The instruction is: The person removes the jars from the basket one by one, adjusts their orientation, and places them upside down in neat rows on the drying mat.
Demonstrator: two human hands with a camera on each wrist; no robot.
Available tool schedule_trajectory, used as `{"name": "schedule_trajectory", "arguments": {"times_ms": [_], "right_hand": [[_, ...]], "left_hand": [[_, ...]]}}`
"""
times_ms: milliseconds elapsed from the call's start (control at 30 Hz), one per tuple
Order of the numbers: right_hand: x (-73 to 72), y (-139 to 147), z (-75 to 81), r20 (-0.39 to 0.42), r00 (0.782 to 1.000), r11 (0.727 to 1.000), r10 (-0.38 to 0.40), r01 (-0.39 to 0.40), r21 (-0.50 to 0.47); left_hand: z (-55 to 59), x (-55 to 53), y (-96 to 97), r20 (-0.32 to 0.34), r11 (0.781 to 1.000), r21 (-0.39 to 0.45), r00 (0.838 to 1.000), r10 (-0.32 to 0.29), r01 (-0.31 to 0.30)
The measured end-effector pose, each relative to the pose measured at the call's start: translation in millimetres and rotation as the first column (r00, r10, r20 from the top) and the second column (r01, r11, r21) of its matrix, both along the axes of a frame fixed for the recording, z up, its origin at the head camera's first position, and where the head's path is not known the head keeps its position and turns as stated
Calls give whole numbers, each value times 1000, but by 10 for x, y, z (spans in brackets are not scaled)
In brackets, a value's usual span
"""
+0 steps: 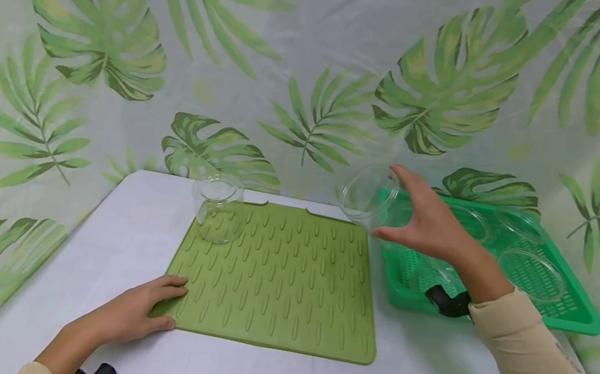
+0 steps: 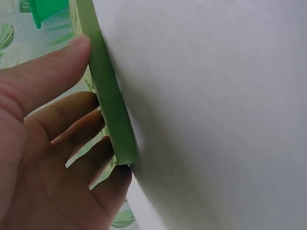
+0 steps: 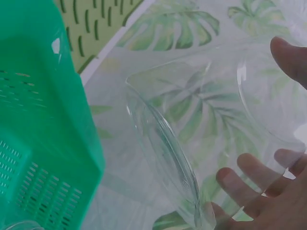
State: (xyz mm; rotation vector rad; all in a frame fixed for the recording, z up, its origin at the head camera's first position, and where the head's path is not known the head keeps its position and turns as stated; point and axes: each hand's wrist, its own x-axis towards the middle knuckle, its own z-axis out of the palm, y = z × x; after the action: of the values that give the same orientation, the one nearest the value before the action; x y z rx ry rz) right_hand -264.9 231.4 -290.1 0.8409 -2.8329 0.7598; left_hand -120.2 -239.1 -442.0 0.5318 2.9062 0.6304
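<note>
In the head view my right hand [image 1: 434, 223] holds a clear cup [image 1: 363, 195] on its side, thumb and fingers round it. The cup is lifted beside the green basket [image 1: 577, 316]. The right wrist view shows this clear cup [image 3: 187, 110] with fingertips spread over its side. My left hand [image 1: 139, 308] rests at the near left corner of the green drying mat [image 1: 281, 275], fingers extended over its edge. In the left wrist view, the fingertips touch the mat's rim [image 2: 115, 100]. Another clear cup [image 1: 221, 217] stands on the mat's far left corner.
Several clear cups [image 1: 531, 273] lie in the basket, right of the mat. The mat lies on a white table [image 1: 112, 236]. A leaf-patterned sheet [image 1: 344, 45] hangs behind the table.
</note>
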Motion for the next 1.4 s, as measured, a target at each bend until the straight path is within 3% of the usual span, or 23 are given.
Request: {"name": "schedule_trajectory", "arguments": {"times_ms": [433,600,733,833,1000,1133,1400], "right_hand": [[62,-119,-6,19,999,997,38,-37,-62],[105,-234,-29,38,997,994,70,-66,-86],[141,-307,-55,29,995,991,100,-97,-94],[161,-330,-82,27,993,989,116,-113,-91],[180,-369,-116,38,991,990,130,-127,-69],[186,-406,-126,38,990,989,138,-136,-52],[218,-508,-152,44,988,988,150,-149,-30]], "left_hand": [[30,-36,16,10,1000,-11,1000,-18,18],[87,-21,77,-82,1000,-8,997,-7,6],[211,-46,173,-221,999,39,975,-8,17],[331,-107,266,-287,996,73,958,-22,45],[545,-240,430,-348,985,131,936,-57,109],[694,-314,546,-409,972,174,909,-77,160],[876,-427,820,-485,930,288,872,-64,229]]}}
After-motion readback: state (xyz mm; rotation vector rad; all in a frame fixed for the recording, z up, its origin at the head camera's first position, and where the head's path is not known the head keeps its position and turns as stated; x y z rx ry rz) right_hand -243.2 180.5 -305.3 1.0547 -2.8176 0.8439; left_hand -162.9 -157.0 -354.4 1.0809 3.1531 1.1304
